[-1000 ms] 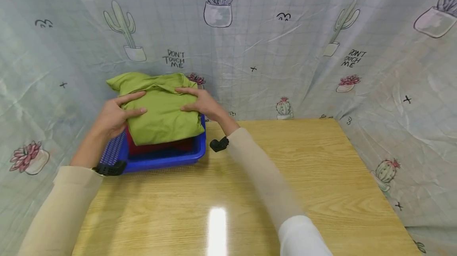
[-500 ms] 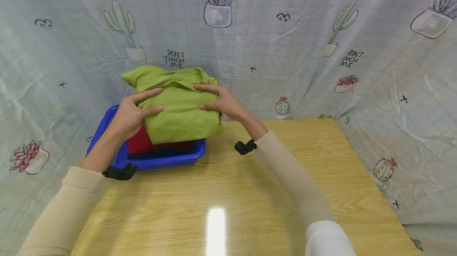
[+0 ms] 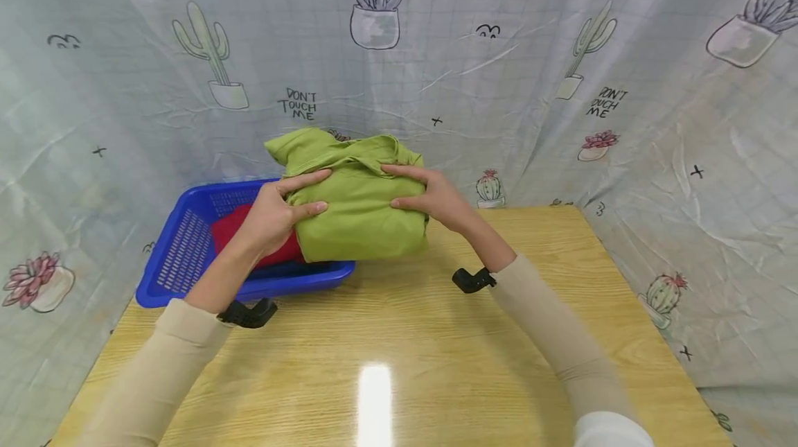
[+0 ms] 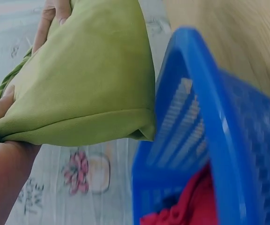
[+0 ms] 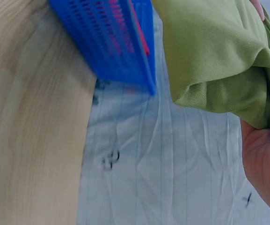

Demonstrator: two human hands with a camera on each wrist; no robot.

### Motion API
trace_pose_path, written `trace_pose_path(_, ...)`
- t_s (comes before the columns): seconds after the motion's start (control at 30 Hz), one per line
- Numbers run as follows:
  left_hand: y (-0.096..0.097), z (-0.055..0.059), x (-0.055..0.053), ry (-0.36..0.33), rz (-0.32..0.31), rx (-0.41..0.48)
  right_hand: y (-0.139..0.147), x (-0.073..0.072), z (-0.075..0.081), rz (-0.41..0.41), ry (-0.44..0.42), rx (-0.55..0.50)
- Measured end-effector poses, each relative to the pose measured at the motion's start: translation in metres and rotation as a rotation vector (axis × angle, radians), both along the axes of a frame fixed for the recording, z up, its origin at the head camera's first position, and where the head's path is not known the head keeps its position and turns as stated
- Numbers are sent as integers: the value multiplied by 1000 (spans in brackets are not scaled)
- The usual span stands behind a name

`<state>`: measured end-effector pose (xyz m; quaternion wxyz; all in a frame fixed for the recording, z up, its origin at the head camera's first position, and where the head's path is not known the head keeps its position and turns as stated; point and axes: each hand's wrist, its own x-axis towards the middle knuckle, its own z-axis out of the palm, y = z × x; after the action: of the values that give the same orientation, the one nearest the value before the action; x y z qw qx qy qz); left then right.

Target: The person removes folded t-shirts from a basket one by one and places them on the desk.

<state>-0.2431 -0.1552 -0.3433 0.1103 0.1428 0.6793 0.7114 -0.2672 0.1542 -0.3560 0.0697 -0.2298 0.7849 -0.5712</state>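
A folded green cloth garment (image 3: 355, 225) hangs in the air between both hands, above the right part of a blue plastic basket (image 3: 187, 253). At its left side my left hand (image 3: 274, 218) grips it, thumb and a finger spread over the near face. My right hand (image 3: 436, 197) grips the opposite side in the same way. Dark red cloth (image 3: 231, 225) lies inside the basket, with some dark blue cloth under it. In the left wrist view the garment (image 4: 88, 75) bulges, its lower edge apart from the basket rim (image 4: 219, 108). The other fingers are hidden behind the cloth.
The basket stands at the back left of a wooden table (image 3: 474, 350). A cactus-print curtain (image 3: 411, 86) hangs behind the table and along both sides. Black wrist cameras sit on both wrists, the left one (image 3: 249, 312) near the basket's front.
Both hands have carried the green garment rightward from over the basket, uncovering its left part and more of the red cloth. The basket has stayed in place.
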Motion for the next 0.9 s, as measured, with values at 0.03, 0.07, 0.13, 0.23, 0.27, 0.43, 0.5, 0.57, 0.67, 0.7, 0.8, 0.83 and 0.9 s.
trace_pose_path(0.03,6,-2,0,1,-10,-12,7,3,0,-14,0,13)
trace_pose_path(0.07,12,-4,0,2,-20,-19,14,6,0,-25,0,23)
trace_pose_path(0.13,23,-8,0,8,-46,-34,27,12,-1,-50,-5,44)
trace_pose_path(0.23,39,-14,0,16,-79,-27,45,20,-3,-84,-2,77)
trace_pose_path(0.27,45,-16,0,16,-89,-9,51,23,-3,-94,3,84)
trace_pose_path(0.43,71,-27,-2,36,-112,40,75,30,-5,-127,39,91)
trace_pose_path(0.5,79,-31,-2,63,-108,13,83,32,-7,-136,41,87)
trace_pose_path(0.57,88,-35,-3,89,-101,-24,91,33,-8,-148,30,84)
trace_pose_path(0.67,102,-40,-5,122,-99,-43,104,36,-9,-178,12,95)
trace_pose_path(0.7,106,-43,-6,127,-100,-42,107,36,-10,-189,12,102)
trace_pose_path(0.8,120,-52,-13,155,-94,-53,118,37,-13,-228,31,151)
trace_pose_path(0.83,125,-56,-15,162,-89,-57,121,37,-14,-243,37,170)
trace_pose_path(0.9,136,-63,-18,164,-67,-73,127,36,-18,-269,44,210)
